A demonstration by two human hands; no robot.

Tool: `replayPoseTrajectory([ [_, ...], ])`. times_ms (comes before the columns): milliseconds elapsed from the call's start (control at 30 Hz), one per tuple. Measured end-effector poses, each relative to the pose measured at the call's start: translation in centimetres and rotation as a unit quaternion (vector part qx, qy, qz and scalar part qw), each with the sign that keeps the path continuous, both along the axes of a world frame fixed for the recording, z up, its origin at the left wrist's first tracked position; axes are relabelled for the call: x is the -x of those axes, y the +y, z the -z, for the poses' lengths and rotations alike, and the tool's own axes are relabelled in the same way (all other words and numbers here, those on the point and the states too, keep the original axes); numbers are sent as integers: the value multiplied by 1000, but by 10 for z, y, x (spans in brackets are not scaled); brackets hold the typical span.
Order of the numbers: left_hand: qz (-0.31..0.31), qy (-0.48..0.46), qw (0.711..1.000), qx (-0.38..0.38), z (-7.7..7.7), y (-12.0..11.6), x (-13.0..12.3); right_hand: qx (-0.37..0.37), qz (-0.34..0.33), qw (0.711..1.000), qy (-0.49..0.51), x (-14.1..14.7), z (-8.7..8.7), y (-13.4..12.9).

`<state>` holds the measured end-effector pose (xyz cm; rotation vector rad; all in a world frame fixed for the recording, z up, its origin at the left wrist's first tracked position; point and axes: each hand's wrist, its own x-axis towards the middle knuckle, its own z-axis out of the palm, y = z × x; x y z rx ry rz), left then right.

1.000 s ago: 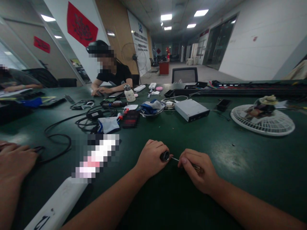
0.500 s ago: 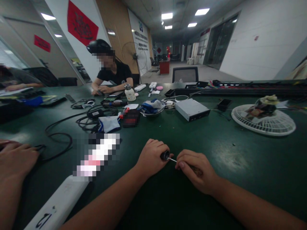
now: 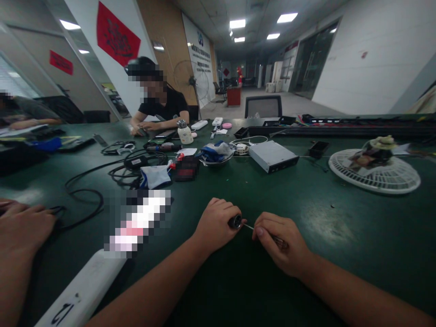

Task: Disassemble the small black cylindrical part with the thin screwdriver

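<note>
Near the middle of the green table (image 3: pixel 218 186), my left hand (image 3: pixel 218 223) is wrapped round a small black cylindrical part (image 3: pixel 235 221), whose round open end faces right. My right hand (image 3: pixel 281 240) grips a screwdriver by its handle (image 3: pixel 279 242), which shows amber between the fingers. The thin metal shaft (image 3: pixel 248 226) points left at the black part, with its tip close beside my left fingers. Whether the tip touches the part is too small to tell.
A white device (image 3: pixel 75 281) lies left of my left forearm, and another person's hand (image 3: pixel 25 227) is at the far left. Beyond are cables (image 3: pixel 83 175), a cloth (image 3: pixel 156 176), a grey drive box (image 3: pixel 272 156) and a white fan grille (image 3: pixel 374 175). A person (image 3: pixel 163 102) sits across.
My right hand has shifted slightly right with the screwdriver, whose tip has drawn back from the black part's open end. The black part has turned a little in my left hand.
</note>
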<state>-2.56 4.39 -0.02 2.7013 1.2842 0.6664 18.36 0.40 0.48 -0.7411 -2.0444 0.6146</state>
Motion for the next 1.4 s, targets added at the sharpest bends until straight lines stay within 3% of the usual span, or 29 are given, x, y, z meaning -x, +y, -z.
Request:
replayPoseTrajectory([
  [233,1,0,1000,-2,0,0,0,9,-55,998,-8,0,0,0],
  [400,-4,-5,1000,1,0,0,0,-4,-1,1000,5,0,0,-1],
  [600,1,-9,1000,3,0,0,0,2,-50,999,-5,0,-1,0],
  [800,2,-12,1000,1,0,0,0,-6,3,1000,6,0,0,0],
  [967,2,-13,1000,-1,0,0,1,0,-46,999,-7,0,1,0],
  [1233,2,-16,1000,-3,2,1,0,-8,-13,999,-34,0,0,0],
  [1400,2,-14,1000,0,1,0,0,-16,1,1000,-1,0,0,0],
])
